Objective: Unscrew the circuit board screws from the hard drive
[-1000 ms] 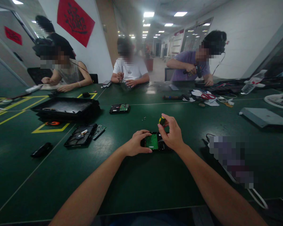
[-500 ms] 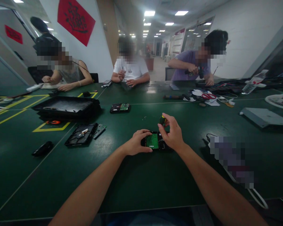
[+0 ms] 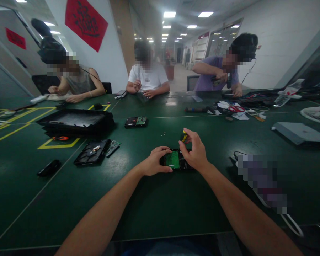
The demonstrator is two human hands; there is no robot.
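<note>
A black hard drive (image 3: pixel 175 160) with a green circuit board facing up lies on the green table (image 3: pixel 160 202) in front of me. My left hand (image 3: pixel 154 161) grips its left end, fingers curled over the edge. Above its right end, my right hand (image 3: pixel 194 151) is closed round a screwdriver (image 3: pixel 184 136) with a yellow and black handle, held upright with its tip hidden down at the drive.
Another hard drive (image 3: pixel 136 122) lies farther back. An opened drive case (image 3: pixel 92 152), a black tray (image 3: pixel 76 121) and a small black object (image 3: pixel 48 167) are at the left. Tiny screws (image 3: pixel 163 133) lie ahead. Three people work across the table. A grey box (image 3: pixel 298 132) is at right.
Almost nothing differs. My right hand has turned slightly on the screwdriver handle; both hands stay on the drive. The person at far right has shifted their tool.
</note>
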